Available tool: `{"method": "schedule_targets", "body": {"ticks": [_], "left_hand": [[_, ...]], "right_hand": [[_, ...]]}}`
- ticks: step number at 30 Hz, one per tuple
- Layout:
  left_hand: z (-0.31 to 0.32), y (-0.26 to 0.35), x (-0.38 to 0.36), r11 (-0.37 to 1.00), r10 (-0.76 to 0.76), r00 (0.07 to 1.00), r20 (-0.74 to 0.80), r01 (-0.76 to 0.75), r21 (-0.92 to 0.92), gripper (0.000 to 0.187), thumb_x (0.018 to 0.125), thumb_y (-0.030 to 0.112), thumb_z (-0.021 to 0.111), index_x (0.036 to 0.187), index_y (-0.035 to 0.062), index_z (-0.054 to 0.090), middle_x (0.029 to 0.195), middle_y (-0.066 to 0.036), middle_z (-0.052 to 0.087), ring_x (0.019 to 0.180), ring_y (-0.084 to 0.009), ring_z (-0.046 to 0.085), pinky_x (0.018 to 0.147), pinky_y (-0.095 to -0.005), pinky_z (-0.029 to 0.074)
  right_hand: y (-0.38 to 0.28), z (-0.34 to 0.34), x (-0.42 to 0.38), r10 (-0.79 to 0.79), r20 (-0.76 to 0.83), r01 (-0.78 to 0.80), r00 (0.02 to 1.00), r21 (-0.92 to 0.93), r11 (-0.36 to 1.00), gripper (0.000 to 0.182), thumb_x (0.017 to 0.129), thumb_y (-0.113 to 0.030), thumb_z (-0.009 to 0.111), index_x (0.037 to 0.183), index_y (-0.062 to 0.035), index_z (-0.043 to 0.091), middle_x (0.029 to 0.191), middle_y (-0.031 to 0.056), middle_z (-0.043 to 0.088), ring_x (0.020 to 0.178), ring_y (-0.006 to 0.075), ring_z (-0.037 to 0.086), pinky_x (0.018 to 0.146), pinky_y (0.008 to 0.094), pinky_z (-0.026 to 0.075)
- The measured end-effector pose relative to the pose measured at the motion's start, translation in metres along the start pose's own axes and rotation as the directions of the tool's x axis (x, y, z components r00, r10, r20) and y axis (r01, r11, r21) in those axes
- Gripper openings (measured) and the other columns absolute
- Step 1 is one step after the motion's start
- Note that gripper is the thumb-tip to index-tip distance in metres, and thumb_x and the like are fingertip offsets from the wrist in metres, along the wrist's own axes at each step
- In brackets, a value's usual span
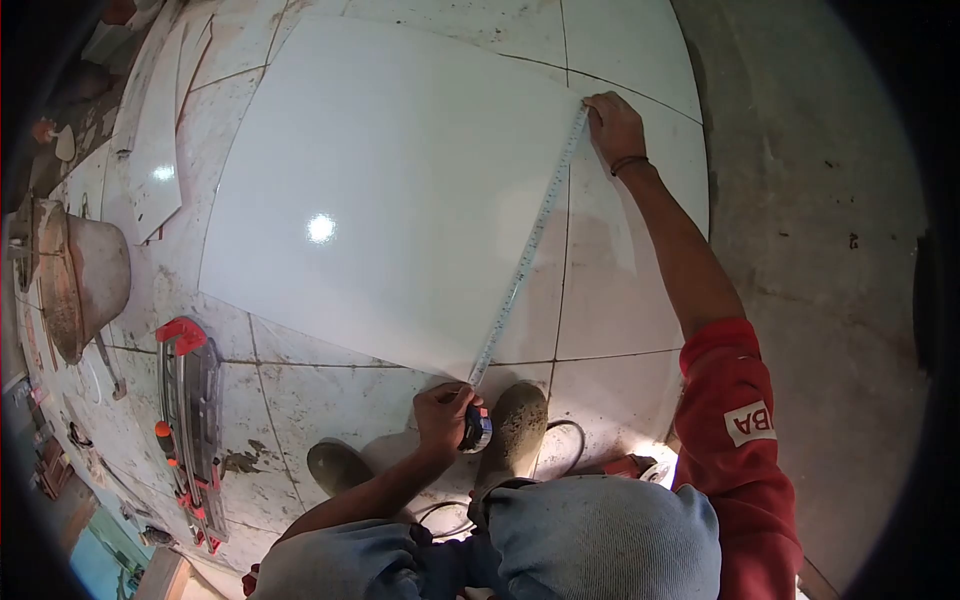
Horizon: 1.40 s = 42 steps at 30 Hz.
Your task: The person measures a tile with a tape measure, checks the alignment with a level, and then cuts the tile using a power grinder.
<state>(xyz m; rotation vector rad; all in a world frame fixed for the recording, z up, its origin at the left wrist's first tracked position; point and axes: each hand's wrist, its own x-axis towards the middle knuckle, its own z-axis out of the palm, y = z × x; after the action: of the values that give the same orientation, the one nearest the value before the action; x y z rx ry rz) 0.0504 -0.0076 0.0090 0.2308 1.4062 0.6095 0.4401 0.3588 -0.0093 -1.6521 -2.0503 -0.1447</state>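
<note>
A large white tile (380,190) lies at an angle on the tiled floor. Along its right edge runs the extended blade of a tape measure (528,250). My right hand (616,127) pinches the far end of the blade at the tile's upper right corner. At the near corner, my left hand (442,415) has its fingers closed at the blade, right beside the dark tape case (477,430), and seems to grip the tape there.
A red and grey tile cutter (185,420) lies at the left, below a dirty basin (98,275). Cut tile pieces (160,150) rest at the upper left. A red power tool (632,467) with a cable is near my knees. Boots (518,425) stand by the tile.
</note>
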Motion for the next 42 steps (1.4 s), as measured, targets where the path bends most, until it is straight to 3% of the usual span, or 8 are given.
{"method": "schedule_targets", "body": {"ticks": [14, 19, 23, 25, 29, 35, 38, 42], "left_hand": [[-0.007, -0.007, 0.003, 0.997, 0.005, 1.0, 0.021, -0.006, 0.083, 0.015, 0.098, 0.005, 0.075, 0.093, -0.0096, 0.073, 0.082, -0.015, 0.073, 0.068, -0.0204, 0.072, 0.066, -0.0356, 0.061], [-0.007, -0.007, -0.002, 0.994, -0.079, 0.995, 0.065, 0.083, -0.068, 0.018, 0.097, 0.006, 0.077, 0.094, -0.0108, 0.073, 0.083, -0.016, 0.074, 0.068, -0.0208, 0.072, 0.065, -0.0356, 0.062], [-0.013, 0.002, 0.003, 0.998, 0.023, 0.997, 0.074, -0.028, 0.062, 0.018, 0.099, 0.007, 0.075, 0.095, -0.0111, 0.073, 0.084, -0.015, 0.075, 0.068, -0.0194, 0.072, 0.065, -0.0336, 0.062], [-0.016, 0.001, 0.003, 0.998, 0.016, 0.993, 0.119, -0.024, 0.063, 0.018, 0.1, 0.007, 0.074, 0.095, -0.0096, 0.074, 0.083, -0.014, 0.076, 0.068, -0.0181, 0.072, 0.065, -0.0326, 0.061], [-0.04, 0.019, -0.001, 0.98, 0.062, 0.978, 0.197, -0.097, 0.174, 0.018, 0.102, 0.009, 0.072, 0.096, -0.0072, 0.076, 0.081, -0.011, 0.076, 0.068, -0.0163, 0.072, 0.065, -0.0305, 0.059], [-0.084, 0.073, -0.006, 0.698, 0.401, 0.891, 0.213, -0.448, 0.559, 0.022, 0.097, 0.013, 0.072, 0.086, -0.0031, 0.081, 0.074, -0.006, 0.076, 0.064, -0.0128, 0.072, 0.063, -0.0273, 0.056], [-0.117, 0.096, 0.003, 0.833, 0.287, 0.943, 0.17, -0.333, 0.441, 0.021, 0.099, 0.015, 0.074, 0.103, -0.0045, 0.081, 0.085, -0.009, 0.079, 0.067, -0.0117, 0.072, 0.063, -0.0281, 0.056], [-0.146, 0.139, -0.004, 0.908, 0.27, 0.963, 0.01, -0.259, 0.329, 0.023, 0.097, 0.016, 0.077, 0.106, -0.0052, 0.081, 0.088, -0.009, 0.078, 0.066, -0.0126, 0.072, 0.063, -0.0274, 0.057]], "right_hand": [[0.002, 0.007, 0.009, -0.041, 0.099, 0.052, 0.994, -0.109, 0.993, 0.013, 0.092, -0.004, 0.066, 0.101, -0.0086, 0.072, 0.096, 0.0121, 0.069, 0.097, 0.0343, 0.071, 0.084, 0.046, 0.06], [0.002, 0.001, 0.011, -0.022, 0.166, 0.038, 0.986, -0.093, 0.995, 0.012, 0.094, -0.005, 0.065, 0.104, -0.0082, 0.071, 0.1, 0.0146, 0.069, 0.1, 0.0367, 0.071, 0.084, 0.0472, 0.06], [0.007, -0.02, -0.012, 0.147, 0.256, -0.059, 0.956, -0.321, 0.945, 0.014, 0.095, -0.008, 0.064, 0.109, -0.0093, 0.068, 0.106, 0.0164, 0.068, 0.099, 0.0394, 0.071, 0.086, 0.0505, 0.06], [0.003, -0.033, -0.032, 0.247, 0.124, -0.208, 0.961, -0.267, 0.941, 0.018, 0.095, -0.007, 0.064, 0.112, -0.0095, 0.067, 0.109, 0.0159, 0.068, 0.098, 0.0401, 0.071, 0.086, 0.0504, 0.06], [0.0, -0.051, -0.055, 0.174, -0.002, -0.173, 0.985, -0.14, 0.975, 0.024, 0.093, 0.0, 0.064, 0.116, -0.0084, 0.067, 0.108, 0.0163, 0.069, 0.098, 0.0402, 0.07, 0.087, 0.0486, 0.059], [-0.022, -0.049, -0.037, 0.13, 0.03, -0.125, 0.991, -0.139, 0.982, 0.019, 0.095, -0.003, 0.071, 0.113, -0.009, 0.068, 0.104, 0.014, 0.071, 0.096, 0.0357, 0.072, 0.084, 0.0435, 0.06], [-0.033, -0.036, -0.009, 0.017, -0.012, -0.019, 1.0, -0.169, 0.985, 0.009, 0.098, -0.01, 0.068, 0.107, -0.0112, 0.065, 0.099, 0.0125, 0.069, 0.091, 0.0367, 0.072, 0.078, 0.0481, 0.061], [-0.065, -0.011, 0.037, -0.022, 0.012, 0.024, 1.0, -0.189, 0.982, 0.005, 0.104, -0.017, 0.062, 0.107, -0.0133, 0.064, 0.094, 0.0135, 0.07, 0.085, 0.0399, 0.073, 0.074, 0.0509, 0.061]]}}
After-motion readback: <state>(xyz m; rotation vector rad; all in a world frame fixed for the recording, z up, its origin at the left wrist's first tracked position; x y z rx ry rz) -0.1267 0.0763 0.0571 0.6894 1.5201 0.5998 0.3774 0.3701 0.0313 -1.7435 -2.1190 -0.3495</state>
